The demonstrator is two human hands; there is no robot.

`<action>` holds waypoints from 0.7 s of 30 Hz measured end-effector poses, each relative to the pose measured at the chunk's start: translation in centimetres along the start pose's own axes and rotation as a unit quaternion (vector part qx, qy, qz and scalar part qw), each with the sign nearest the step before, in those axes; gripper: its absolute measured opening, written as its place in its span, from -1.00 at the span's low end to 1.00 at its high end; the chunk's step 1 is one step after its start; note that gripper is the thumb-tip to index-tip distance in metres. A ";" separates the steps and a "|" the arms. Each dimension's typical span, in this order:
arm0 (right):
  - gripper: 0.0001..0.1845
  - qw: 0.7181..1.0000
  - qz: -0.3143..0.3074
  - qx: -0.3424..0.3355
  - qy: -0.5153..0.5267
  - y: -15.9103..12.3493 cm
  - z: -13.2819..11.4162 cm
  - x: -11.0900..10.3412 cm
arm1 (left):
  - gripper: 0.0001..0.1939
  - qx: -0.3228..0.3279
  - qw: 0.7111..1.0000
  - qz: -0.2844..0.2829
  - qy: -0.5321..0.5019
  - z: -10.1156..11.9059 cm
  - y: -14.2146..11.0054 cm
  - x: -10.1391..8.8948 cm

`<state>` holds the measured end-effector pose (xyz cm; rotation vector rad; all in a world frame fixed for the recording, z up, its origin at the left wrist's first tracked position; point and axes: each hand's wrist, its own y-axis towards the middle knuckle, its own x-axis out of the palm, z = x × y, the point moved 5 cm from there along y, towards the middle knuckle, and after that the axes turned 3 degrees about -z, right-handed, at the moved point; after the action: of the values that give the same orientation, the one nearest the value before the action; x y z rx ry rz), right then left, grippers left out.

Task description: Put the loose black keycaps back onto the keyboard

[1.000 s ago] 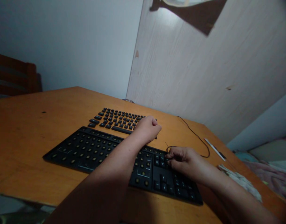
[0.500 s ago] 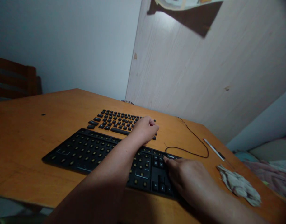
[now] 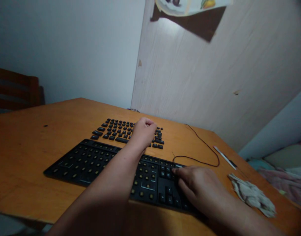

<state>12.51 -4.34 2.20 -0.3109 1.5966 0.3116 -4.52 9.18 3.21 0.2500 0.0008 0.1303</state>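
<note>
Moved left hand [image 3: 142,131] leftward over loose keys [image 3: 121,140] with curled fingers, cannot tell on what; rests right hand [image 3: 199,183], loosely bent, cannot tell whether gripping, over right end of keyboard [image 3: 150,178] running lengthwise left to right, nearer right hand.

Plain bluish-white wall [image 3: 66,49] at left, pale wood-grain panel [image 3: 184,78] beside it, picture sheet [image 3: 181,8] at top, slatted brown chair [image 3: 15,78] far left, orange-brown wooden table [image 3: 66,114], dim overall.
</note>
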 end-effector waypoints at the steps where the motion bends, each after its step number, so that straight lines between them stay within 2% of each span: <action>1: -0.73 1.000 0.001 0.002 -0.001 0.1 -0.1 0.0 | -0.91 -0.006 0.999 0.027 -0.031 0.1 0.1 -0.5; 4: -0.74 1.000 0.004 0.011 -0.008 0.2 0.0 0.0 | -0.87 -0.018 0.990 0.096 -0.103 0.3 0.4 -1.8; 7: -0.72 1.000 0.010 0.013 -0.008 0.3 0.3 -0.1 | -0.88 -0.034 0.979 0.132 -0.152 0.0 0.7 -2.5; 12: -0.72 1.000 0.016 0.009 0.001 0.4 0.6 0.1 | -0.91 -0.069 0.964 0.146 -0.214 -0.7 1.0 -2.7; 21: -0.71 1.000 0.008 0.008 0.001 0.4 0.4 -0.1 | -0.86 -0.091 0.950 0.179 -0.239 -1.1 1.2 -3.3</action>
<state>12.76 -3.76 2.32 -0.2856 1.6032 0.3104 -7.99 10.20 2.37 0.0902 -0.5403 0.4272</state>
